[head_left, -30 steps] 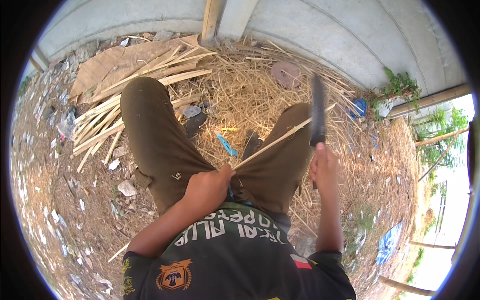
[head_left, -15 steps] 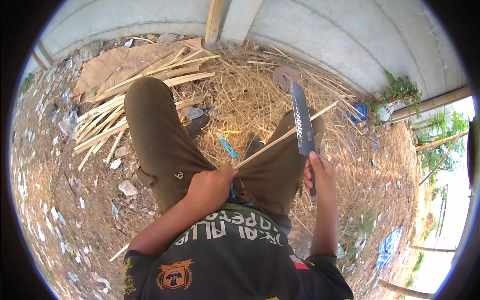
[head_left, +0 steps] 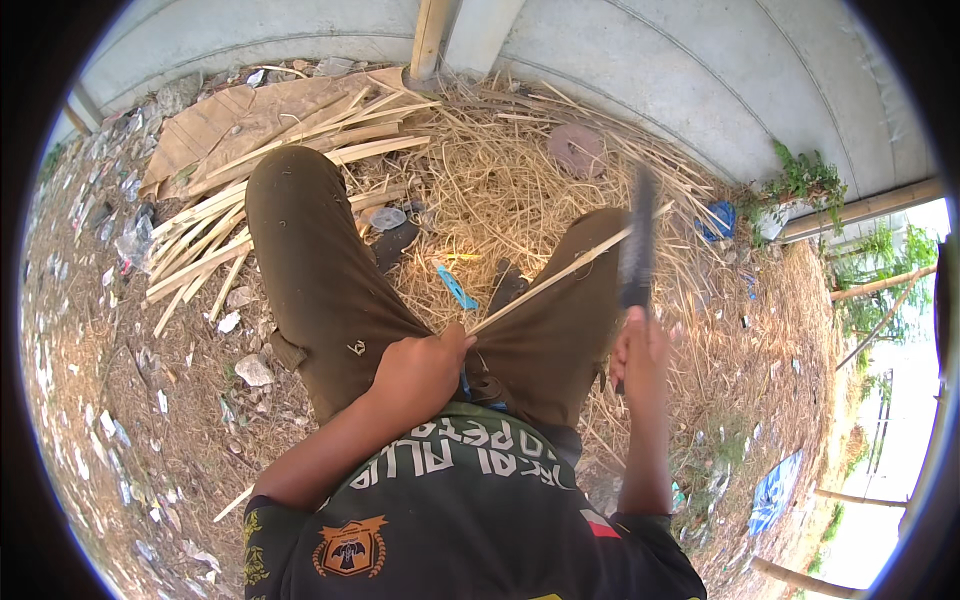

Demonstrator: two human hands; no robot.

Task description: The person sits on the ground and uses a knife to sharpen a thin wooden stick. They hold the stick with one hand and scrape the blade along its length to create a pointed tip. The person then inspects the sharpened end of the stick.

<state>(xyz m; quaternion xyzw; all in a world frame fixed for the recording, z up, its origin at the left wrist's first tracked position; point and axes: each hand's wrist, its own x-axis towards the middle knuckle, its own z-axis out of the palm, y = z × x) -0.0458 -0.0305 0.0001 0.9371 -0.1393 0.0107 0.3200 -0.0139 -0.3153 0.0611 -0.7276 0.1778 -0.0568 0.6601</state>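
My left hand (head_left: pixel 422 368) is closed round the near end of a thin pale strip, likely bamboo or wood (head_left: pixel 552 278). The strip slants up and right across my right thigh, and its far part passes behind the blade. My right hand (head_left: pixel 642 352) grips the dark handle of a broad-bladed knife (head_left: pixel 638 235), held upright over the outer side of my right knee. Motion blurs the blade, which looks nearly edge-on. Whether it touches the strip I cannot tell. Between my legs a light-blue piece (head_left: pixel 457 288) lies on the shavings.
Split pale strips (head_left: pixel 205 245) are piled beyond my left knee, partly on a brown cardboard sheet (head_left: pixel 215 132). Curly shavings (head_left: pixel 490 170) cover the ground ahead, with a round reddish-brown disc (head_left: pixel 578 151) among them. A grey panel wall (head_left: pixel 620 60) stands behind. Litter is strewn at the left.
The knife has shifted a little to the right, and its blade has turned from flat-on to nearly edge-on. My left hand and the strip stay almost in place.
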